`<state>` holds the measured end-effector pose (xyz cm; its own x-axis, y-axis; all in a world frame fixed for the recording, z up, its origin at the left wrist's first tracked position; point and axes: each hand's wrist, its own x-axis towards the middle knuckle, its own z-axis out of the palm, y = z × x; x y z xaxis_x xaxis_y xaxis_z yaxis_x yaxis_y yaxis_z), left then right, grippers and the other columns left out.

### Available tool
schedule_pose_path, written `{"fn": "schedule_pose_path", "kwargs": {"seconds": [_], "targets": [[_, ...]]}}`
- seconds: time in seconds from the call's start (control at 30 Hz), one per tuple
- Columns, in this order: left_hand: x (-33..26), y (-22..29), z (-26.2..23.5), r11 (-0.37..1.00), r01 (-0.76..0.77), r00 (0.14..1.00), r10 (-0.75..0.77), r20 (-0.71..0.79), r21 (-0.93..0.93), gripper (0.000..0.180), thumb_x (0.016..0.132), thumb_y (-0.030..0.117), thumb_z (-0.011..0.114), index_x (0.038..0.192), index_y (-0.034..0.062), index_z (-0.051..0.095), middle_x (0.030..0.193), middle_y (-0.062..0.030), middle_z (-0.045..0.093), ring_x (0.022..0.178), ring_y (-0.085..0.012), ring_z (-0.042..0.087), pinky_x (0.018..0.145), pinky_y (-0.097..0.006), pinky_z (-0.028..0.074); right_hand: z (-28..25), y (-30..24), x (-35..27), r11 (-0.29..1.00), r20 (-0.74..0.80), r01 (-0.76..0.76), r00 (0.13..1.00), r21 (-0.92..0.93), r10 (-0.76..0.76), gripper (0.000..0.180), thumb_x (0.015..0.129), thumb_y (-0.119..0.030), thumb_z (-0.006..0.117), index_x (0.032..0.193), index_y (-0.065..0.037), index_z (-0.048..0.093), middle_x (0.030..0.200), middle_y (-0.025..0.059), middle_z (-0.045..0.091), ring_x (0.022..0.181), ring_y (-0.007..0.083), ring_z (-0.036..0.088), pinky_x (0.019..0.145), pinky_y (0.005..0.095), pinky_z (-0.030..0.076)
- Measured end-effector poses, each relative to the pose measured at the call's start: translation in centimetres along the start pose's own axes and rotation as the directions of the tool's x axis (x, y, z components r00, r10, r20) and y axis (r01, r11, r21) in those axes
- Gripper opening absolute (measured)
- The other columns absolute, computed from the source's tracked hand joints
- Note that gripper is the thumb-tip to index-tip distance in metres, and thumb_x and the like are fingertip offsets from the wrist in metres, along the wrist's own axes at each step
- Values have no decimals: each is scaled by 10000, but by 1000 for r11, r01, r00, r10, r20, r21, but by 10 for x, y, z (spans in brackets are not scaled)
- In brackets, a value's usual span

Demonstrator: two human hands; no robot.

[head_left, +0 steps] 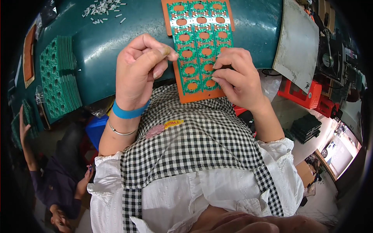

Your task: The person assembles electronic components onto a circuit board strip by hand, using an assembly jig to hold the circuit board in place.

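A green circuit board panel (195, 42) with rows of oval cut-outs lies on an orange backing plate (202, 96) in front of me, its lower end overhanging the table edge. My left hand (138, 70) is at the panel's left edge, thumb and forefinger pinched together; whatever is between them is too small to make out. Over the lower right of the panel, my right hand (243, 77) has its fingers curled, with the tips close to the board. Anything held in those fingertips is hidden or too small to name.
Small white parts (104, 8) lie scattered at the far left of the green table (101, 50). Stacked green panels (58, 77) stand on the left. A grey sheet (297, 42) and red plastic frame (299, 94) are at right. Another person (54, 182) is at lower left.
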<state>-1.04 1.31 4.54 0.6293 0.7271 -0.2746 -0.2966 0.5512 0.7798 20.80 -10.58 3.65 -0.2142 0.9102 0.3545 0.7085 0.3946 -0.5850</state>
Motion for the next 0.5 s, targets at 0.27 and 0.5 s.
{"fn": "schedule_pose_path", "kwargs": {"seconds": [0.27,0.5], "targets": [[-1,-4,9,975,9,996,12,-93,224,87,904,73,591,955,3,604,783,-70,625,499,-19,375,445,-159,260,-1,-2,4,1000,54,-3,999,19,2,170,659,11,690,762,-54,572,888,38,578,896,251,569,811,386,425],[-3,-1,7,983,23,999,-14,-49,182,146,880,81,628,980,-25,618,798,-80,658,584,-27,493,486,-159,329,0,4,0,991,8,-42,999,128,41,178,645,40,698,754,-33,577,865,50,584,882,255,574,791,372,437]]}}
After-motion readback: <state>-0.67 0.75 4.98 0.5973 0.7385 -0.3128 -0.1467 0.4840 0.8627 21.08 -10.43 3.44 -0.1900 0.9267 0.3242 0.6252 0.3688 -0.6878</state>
